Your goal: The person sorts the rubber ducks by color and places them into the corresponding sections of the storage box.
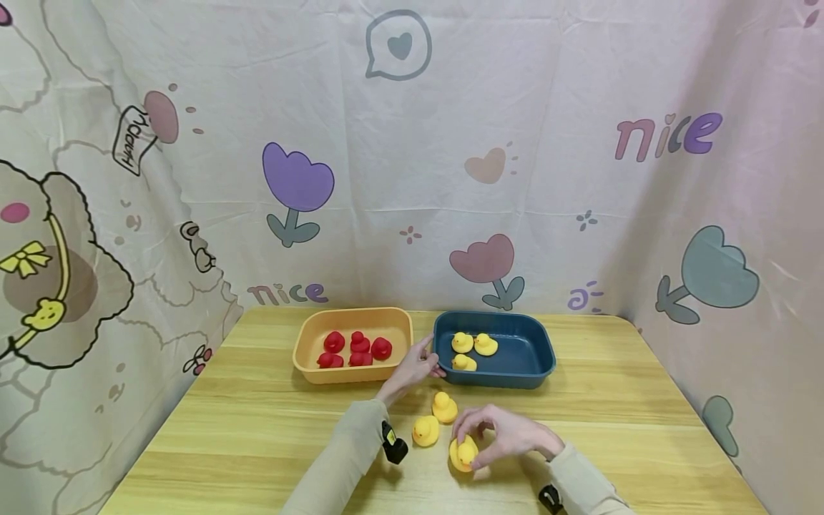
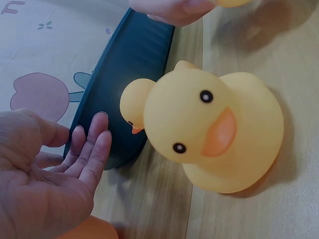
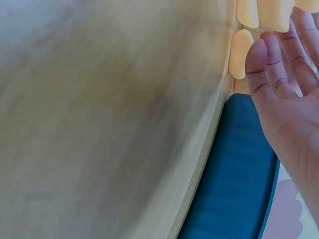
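Observation:
My right hand [image 1: 505, 433] pinches a yellow rubber duck [image 1: 462, 458] between thumb and fingers, low over the table or on it; I cannot tell which. Just left of it, one yellow duck [image 1: 425, 432] sits on the table, with another yellow duck [image 1: 444, 408] behind. My left hand [image 1: 412, 368] is at the left end of the blue tray [image 1: 492, 380], fingers loosely bent beside its wall. In the left wrist view that hand [image 2: 55, 184] holds nothing. Inside the blue tray are three yellow ducks [image 1: 486, 345].
Left of the blue tray stands an orange-yellow tray [image 1: 352, 375] with several red ducks [image 1: 359, 343]. Both trays are near the back edge of the wooden table [image 1: 244, 422]. A printed cloth [image 1: 399, 200] hangs behind the table and along its sides.

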`<state>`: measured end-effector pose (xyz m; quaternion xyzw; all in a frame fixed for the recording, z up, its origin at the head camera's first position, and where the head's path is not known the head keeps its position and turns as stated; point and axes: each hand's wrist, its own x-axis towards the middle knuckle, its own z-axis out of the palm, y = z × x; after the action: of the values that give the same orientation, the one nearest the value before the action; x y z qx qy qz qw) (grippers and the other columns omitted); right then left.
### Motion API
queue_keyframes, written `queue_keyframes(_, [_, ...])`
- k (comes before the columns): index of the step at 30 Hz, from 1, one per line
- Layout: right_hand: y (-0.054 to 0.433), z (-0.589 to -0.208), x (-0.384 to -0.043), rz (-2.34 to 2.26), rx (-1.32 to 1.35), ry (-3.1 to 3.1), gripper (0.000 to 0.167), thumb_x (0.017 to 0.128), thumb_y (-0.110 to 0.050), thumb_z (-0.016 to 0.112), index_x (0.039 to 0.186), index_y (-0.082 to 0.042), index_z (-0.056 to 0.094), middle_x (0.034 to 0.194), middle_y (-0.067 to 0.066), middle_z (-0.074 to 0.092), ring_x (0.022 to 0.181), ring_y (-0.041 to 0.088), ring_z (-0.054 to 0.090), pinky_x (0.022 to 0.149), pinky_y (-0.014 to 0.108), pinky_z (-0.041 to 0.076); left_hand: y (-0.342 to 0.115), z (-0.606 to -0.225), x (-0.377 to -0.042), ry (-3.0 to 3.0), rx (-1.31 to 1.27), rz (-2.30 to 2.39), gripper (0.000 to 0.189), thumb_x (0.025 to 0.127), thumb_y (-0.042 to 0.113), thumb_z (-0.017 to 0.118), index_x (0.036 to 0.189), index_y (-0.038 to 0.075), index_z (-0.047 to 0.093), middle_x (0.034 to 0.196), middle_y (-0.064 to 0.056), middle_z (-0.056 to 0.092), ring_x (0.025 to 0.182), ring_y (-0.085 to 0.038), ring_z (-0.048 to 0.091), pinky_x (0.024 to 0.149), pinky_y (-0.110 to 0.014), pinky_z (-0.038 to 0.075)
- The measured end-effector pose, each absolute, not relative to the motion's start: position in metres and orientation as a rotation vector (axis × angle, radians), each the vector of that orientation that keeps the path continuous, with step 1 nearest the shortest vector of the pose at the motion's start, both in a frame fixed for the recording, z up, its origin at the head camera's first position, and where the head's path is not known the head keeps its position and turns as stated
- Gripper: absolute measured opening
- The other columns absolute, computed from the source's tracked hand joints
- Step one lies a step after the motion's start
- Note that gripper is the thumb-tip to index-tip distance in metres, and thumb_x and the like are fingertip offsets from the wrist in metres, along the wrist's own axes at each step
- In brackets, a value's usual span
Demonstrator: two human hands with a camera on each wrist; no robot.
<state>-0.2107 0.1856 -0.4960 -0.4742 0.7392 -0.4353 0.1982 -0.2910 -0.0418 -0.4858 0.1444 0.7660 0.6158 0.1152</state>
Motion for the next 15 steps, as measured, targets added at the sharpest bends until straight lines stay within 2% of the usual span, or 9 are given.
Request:
queue_keyframes(8, [0.1866,-0.4942,-0.2127,-1.343,-1.311,2.060,0.024,0.085,-0.012,0.077,0.106,-0.004,0.068,0.120,0.022,0.065,0.113,0.002,0.058,0.084,0.030,0.059,-0.0411,-0.4838,-0.2895,2.243,0.426,1.805,0.060,0.101,-0.001,0.043,0.157,-0.008,0.020,0.089,-0.021,0.060,0.086,-0.040,0.074,0.088,-0.052,0.061])
queue_keyframes(15, [0.1869,-0.4916,-0.2143,-1.459,-1.253,2.095,0.022,0.085,-0.007,0.077,0.105,-0.006,0.069,0.116,0.020,0.065,0.109,0.003,0.058,0.085,0.027,0.058,-0.0407,-0.4833,-0.2888,2.253,0.418,1.805,0.061,0.101,-0.001,0.044,0.157,-0.008,0.021,0.090,-0.023,0.060,0.087,-0.044,0.073,0.087,-0.054,0.061])
